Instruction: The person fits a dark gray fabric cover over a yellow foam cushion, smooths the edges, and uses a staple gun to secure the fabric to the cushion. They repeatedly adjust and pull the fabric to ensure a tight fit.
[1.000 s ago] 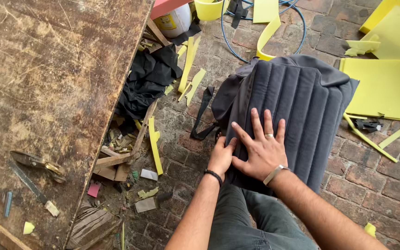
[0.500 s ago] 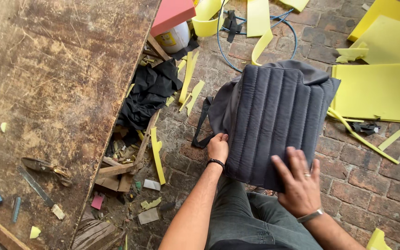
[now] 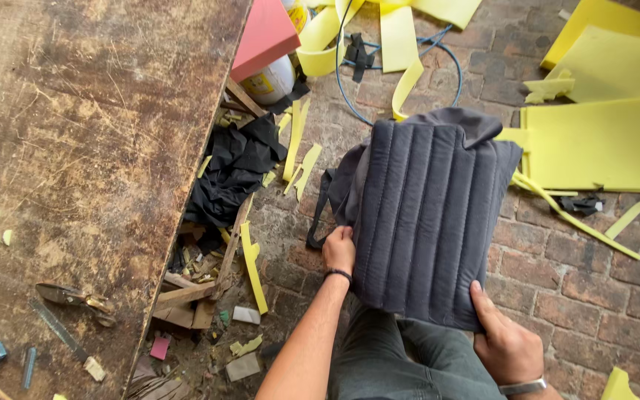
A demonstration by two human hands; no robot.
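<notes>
Hands: left hand (image 3: 339,250) and right hand (image 3: 507,345) grasp grey quilted cushion (image 3: 425,218) (opposite edges).

— How are the hands placed?
— The left hand (image 3: 339,250) is curled into a closed grip, forearm bare, dark band on the wrist.
— And the other?
— The right hand (image 3: 504,342) is clasped, thumb pointing up, metal watch at the wrist.

The cushion cover (image 3: 427,222) is dark grey matt cloth, quilted in long ribs. The counter (image 3: 75,148) is worn brown wood, rough and scratched. The floor (image 3: 557,259) is dull reddish brick. The yellow sheets (image 3: 594,144) look like soft matt foam.
</notes>
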